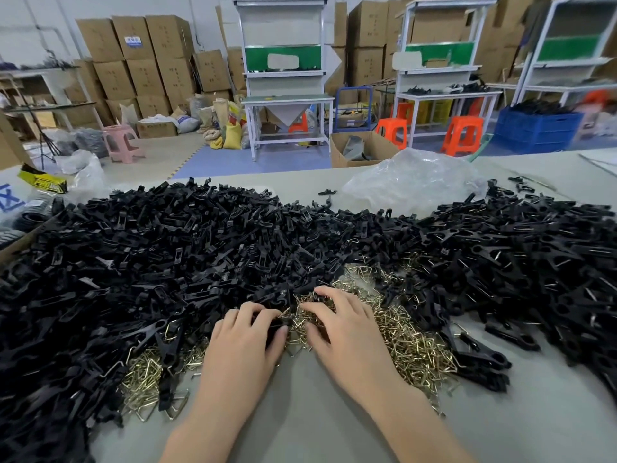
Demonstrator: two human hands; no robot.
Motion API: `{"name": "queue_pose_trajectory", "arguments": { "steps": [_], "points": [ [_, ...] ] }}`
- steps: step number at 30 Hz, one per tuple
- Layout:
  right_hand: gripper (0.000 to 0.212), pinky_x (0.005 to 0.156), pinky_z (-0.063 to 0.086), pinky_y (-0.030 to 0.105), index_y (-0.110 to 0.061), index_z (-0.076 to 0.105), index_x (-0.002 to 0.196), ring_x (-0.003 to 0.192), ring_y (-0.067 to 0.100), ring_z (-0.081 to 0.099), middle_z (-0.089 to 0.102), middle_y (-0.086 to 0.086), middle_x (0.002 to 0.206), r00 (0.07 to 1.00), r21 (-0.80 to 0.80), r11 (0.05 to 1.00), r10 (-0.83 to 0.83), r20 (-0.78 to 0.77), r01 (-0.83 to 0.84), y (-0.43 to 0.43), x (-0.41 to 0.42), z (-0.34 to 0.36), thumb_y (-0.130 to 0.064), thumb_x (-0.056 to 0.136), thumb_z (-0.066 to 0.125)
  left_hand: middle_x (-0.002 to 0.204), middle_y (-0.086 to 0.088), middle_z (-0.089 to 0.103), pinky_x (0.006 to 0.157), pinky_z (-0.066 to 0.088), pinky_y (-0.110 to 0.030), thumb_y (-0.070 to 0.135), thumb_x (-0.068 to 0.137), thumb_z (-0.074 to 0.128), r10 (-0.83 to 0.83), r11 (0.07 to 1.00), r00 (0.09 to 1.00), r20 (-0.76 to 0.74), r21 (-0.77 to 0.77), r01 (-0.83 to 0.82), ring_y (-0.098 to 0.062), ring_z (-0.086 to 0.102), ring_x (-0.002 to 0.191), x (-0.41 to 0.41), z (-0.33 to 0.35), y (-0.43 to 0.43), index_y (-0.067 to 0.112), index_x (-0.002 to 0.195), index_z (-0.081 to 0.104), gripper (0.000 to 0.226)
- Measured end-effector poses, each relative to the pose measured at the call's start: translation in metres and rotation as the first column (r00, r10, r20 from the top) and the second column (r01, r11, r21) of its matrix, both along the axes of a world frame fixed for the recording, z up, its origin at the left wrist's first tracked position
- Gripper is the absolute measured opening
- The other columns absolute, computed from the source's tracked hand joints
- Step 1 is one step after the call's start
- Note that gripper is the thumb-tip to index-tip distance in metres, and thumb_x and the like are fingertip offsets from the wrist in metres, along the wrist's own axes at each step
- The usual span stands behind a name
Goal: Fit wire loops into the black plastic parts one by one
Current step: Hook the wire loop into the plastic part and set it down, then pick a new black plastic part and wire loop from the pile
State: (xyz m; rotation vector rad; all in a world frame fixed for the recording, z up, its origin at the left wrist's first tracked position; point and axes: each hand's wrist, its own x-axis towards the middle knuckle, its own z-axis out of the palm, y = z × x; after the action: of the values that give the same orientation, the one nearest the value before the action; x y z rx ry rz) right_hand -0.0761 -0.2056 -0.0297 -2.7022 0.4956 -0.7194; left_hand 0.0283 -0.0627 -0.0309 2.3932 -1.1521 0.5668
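**Item: clip assembly, loop pick-up stage**

Hands: The left hand (247,332) has its fingers curled round one black plastic part (273,324), thumb pressed to its near side. Most of the part is covered, so its long axis cannot be read. The right hand (344,329) has bent fingertips dipped into the wire loops (407,342). Whether it has one pinched cannot be told.

Key relation: The two hands sit just beside each other at the near middle of the bench (300,416). The loop pile starts in the gap between them and spreads right and near under the right hand, so that hand is the nearer one for fetching a loop. The held part is just left of the loops, and the join would likely happen in that gap.

Stock: The heap of loose black plastic parts (160,248) runs across the bench from left to right, far of the hands. More loops show at near left.

Surface: Pale grey bench top, with a crumpled clear plastic bag (410,182) at far right.

Room: Stacked cardboard boxes (140,61), white work stations (283,61), orange stools (462,135), a blue crate (534,132).
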Motion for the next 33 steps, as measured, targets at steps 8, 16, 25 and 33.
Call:
{"name": "queue_pose_trajectory", "arguments": {
  "steps": [8,16,25,33],
  "points": [
    [0.028,0.094,0.037,0.029,-0.034,0.064,0.121,0.106,0.013,0.051,0.05,-0.009,0.112,1.0,-0.033,0.999,-0.014,-0.009,0.014,-0.007,0.001,0.003,-0.041,0.094,0.064,0.072,0.013,0.057,0.051,0.044,-0.03,0.052,0.096,0.038,0.031,0.992,0.99,-0.134,-0.114,-0.047,-0.016,0.061,0.064,-0.003,0.013,-0.002,0.022,0.106,0.063,0.04],
    [0.036,0.086,0.049,0.028,-0.029,0.061,0.125,0.096,0.008,0.054,0.051,-0.009,0.11,0.991,0.098,0.995,-0.027,0.128,0.014,-0.007,-0.003,0.007,-0.048,0.103,0.038,0.059,0.008,0.062,0.057,0.049,-0.038,0.065,0.092,0.034,0.016,0.938,0.92,-0.391,-0.313,-0.149,-0.007,0.058,0.054,0.01,0.006,0.002,0.029,0.117,0.053,0.048],
    [0.022,0.072,0.046,0.015,-0.041,0.06,0.11,0.084,-0.001,0.06,0.064,-0.023,0.094,0.932,0.45,0.89,-0.098,0.348,-0.075,-0.009,-0.007,0.014,-0.052,0.103,0.042,0.085,0.009,0.066,0.064,0.044,-0.026,0.058,0.096,0.039,-0.063,0.931,0.912,-0.405,-0.352,-0.092,0.002,0.053,0.064,0.008,0.006,0.003,0.032,0.137,0.054,0.051],
    [0.023,0.076,0.05,0.01,-0.029,0.064,0.11,0.087,0.006,0.073,0.077,-0.009,0.098,0.868,0.758,0.566,-0.14,0.476,-0.324,-0.007,-0.007,0.029,-0.046,0.099,0.052,0.098,0.024,0.055,0.06,0.045,-0.014,0.032,0.1,0.048,-0.118,0.924,0.897,-0.426,-0.379,-0.059,-0.003,0.057,0.066,0.001,0.008,0.003,0.032,0.143,0.039,0.044]
  ]
}}
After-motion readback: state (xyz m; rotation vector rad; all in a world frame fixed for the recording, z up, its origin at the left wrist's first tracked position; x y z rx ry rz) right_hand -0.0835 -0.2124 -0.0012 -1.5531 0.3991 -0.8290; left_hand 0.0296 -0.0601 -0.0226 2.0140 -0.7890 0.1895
